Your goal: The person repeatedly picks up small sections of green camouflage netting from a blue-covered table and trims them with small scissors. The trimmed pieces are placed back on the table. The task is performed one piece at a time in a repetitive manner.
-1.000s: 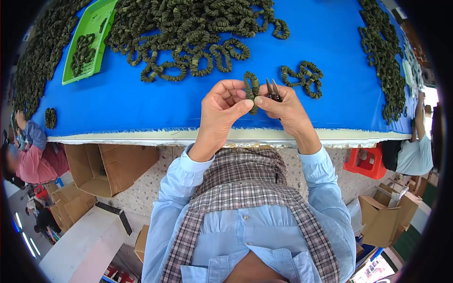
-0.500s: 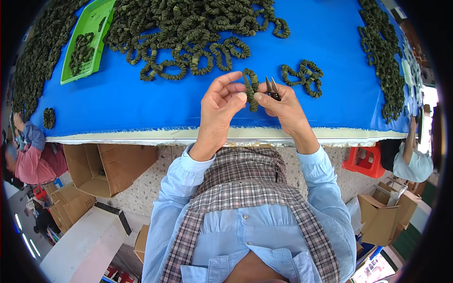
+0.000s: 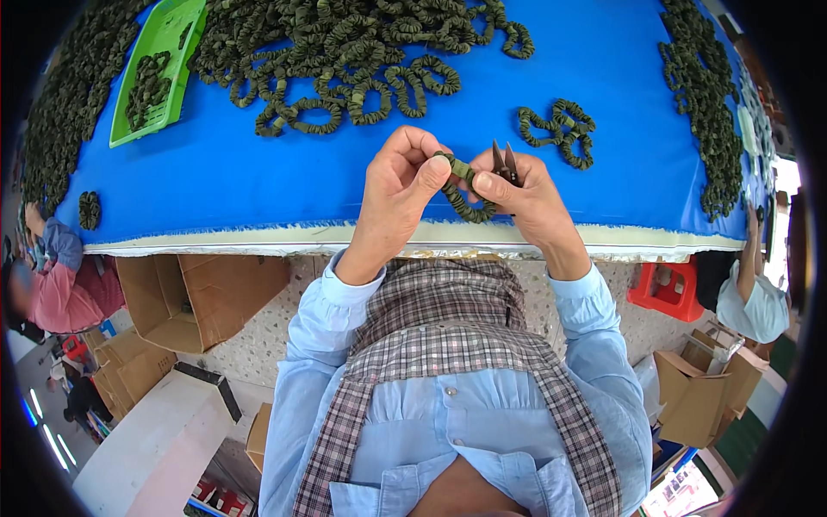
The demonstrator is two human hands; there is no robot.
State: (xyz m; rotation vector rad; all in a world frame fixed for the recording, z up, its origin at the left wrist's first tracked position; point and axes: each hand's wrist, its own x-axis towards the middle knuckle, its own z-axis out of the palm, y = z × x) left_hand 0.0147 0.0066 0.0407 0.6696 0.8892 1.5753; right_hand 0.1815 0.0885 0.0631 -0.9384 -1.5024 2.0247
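Between my two hands, just over the near edge of the blue-covered table, is a dark green gathered-fabric hair scrunchie (image 3: 468,207). My left hand (image 3: 401,178) pinches its upper left part between thumb and fingers. With thumb and forefinger my right hand (image 3: 527,200) grips its right side, where a flatter, smoother stretch of cloth shows. Small dark scissors (image 3: 506,164) also sit in my right hand, blades pointing away from me and apart. Part of the ring is covered by my fingers. Several loose scrunchies (image 3: 564,129) lie beyond my right hand.
A big heap of scrunchies (image 3: 345,43) covers the table's far middle. Left of it lies a green plastic basket (image 3: 177,95) with some inside. More pile up along both sides. Cardboard boxes (image 3: 228,297) and a red stool (image 3: 668,289) stand below the table; other people sit at both sides.
The scrunchie has turned from upright and narrow to an open, slanted loop. My left fingers have closed on its upper end; my right hand keeps its hold and the scissors.
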